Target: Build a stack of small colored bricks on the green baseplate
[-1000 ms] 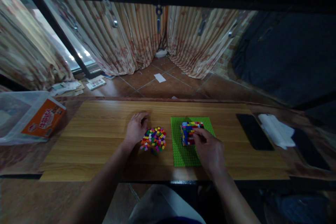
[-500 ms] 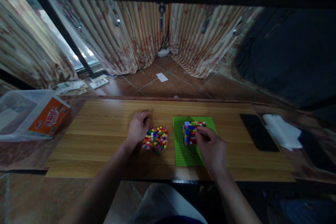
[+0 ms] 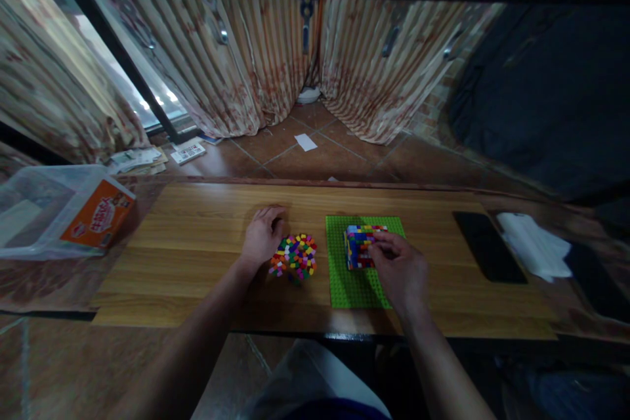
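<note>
A small block structure of multicoloured toy building bricks (image 3: 355, 251) stands on a green studded baseplate (image 3: 339, 292). At its right side is my right hand (image 3: 404, 270), thumb and fingers drawn into a pinch against the bricks. Those fingertips hide whatever may be between them, along with part of the structure. To the left, a pile of loose toy bricks (image 3: 298, 254) in many colours lies on the wooden tabletop. Resting on the wood at the pile's left edge is my left hand (image 3: 263, 236), fingers loosely bent and thumb apart, with nothing seen in it.
A clear plastic box (image 3: 46, 210) with an orange label stands left of the wooden table (image 3: 172, 243). On the right lie a black flat slab (image 3: 489, 246) and a crumpled white bag or cloth (image 3: 534, 246). Curtains (image 3: 236, 72) hang beyond the tiled floor.
The view has shifted slightly. My right hand's fingers have risen a little over the structure's right side; my left hand stays beside the pile.
</note>
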`<action>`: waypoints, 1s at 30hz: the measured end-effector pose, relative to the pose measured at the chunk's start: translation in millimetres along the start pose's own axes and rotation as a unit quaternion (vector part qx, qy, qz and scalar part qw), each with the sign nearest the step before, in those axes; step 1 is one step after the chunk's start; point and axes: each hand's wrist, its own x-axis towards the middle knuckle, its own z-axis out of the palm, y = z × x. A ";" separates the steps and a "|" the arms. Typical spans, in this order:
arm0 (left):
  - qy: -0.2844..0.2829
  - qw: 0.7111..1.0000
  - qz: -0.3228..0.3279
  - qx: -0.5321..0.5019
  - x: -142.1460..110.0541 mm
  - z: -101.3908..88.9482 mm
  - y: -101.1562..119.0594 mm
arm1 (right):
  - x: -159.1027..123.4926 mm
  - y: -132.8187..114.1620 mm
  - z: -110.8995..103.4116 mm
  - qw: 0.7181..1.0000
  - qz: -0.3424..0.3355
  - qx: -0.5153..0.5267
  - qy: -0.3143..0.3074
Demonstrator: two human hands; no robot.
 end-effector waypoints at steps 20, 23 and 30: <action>0.005 1.000 0.000 -0.010 -0.6 2.3 -3.2 | -74.6 -8.0 44.2 0.959 -0.224 -0.064 -0.160; 0.005 1.000 0.001 -0.010 -0.7 2.4 -3.4 | -70.8 -1.5 55.7 0.942 -0.250 -0.132 -0.180; 0.010 1.000 0.007 -0.011 -0.5 3.3 -5.2 | -61.8 -1.4 63.3 0.902 -0.274 -0.248 -0.224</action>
